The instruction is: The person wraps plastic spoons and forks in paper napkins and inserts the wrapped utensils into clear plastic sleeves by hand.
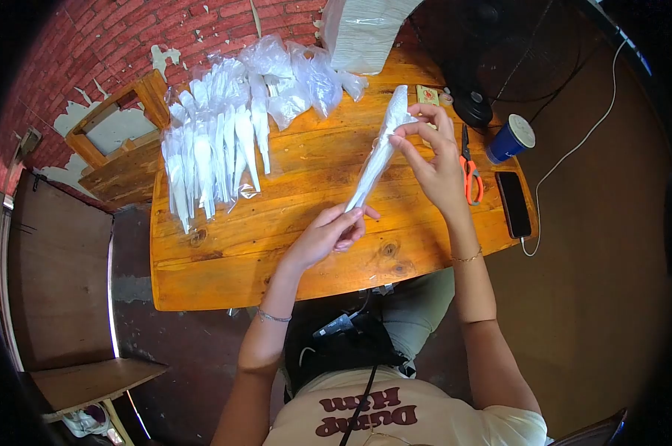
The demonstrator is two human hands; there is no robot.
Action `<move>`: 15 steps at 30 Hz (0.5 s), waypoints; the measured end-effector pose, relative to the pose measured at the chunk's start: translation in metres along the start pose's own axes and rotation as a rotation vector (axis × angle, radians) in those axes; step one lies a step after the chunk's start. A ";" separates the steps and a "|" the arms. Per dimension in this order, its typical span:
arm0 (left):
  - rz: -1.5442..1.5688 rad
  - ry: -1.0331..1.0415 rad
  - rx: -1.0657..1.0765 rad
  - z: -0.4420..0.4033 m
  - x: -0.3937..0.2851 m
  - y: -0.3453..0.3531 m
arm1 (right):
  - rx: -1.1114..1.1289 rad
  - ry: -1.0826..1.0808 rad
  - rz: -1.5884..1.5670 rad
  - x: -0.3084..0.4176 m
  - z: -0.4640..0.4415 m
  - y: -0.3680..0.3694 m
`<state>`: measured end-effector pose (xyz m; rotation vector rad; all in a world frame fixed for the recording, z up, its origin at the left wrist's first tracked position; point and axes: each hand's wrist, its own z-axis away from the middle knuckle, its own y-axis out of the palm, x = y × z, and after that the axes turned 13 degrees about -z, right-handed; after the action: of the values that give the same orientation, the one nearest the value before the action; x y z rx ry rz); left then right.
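A long, narrow packet [381, 152] of folded white napkin, apparently wrapped around cutlery in a clear sleeve, is held tilted above the table. My left hand [334, 230] grips its lower narrow end between thumb and fingers. Near the top, my right hand [433, 152] pinches the packet's edge with thumb and index finger. Several similar white packets [210, 152] in clear plastic lie side by side at the left of the table. Orange-handled scissors [472, 178] rest to the right of my right hand.
Clear plastic bags [306, 78] and a tall stack of white napkins [362, 37] are at the back of the wooden table [306, 279]. A blue cup [508, 141], a phone [513, 204] on a white cable and a black fan base [471, 108] stand or lie at the right.
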<state>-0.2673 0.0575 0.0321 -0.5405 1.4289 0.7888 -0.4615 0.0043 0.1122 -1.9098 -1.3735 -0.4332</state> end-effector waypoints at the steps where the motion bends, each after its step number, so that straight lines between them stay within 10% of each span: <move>1: -0.023 0.021 -0.005 -0.001 0.000 0.000 | 0.013 -0.001 0.014 0.002 -0.001 0.000; 15: 0.125 0.077 -0.171 -0.019 -0.015 0.012 | -0.085 -0.237 0.183 0.015 -0.007 -0.003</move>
<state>-0.2882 0.0482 0.0468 -0.6222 1.4854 1.0054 -0.4575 0.0099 0.1278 -2.1906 -1.3289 -0.1823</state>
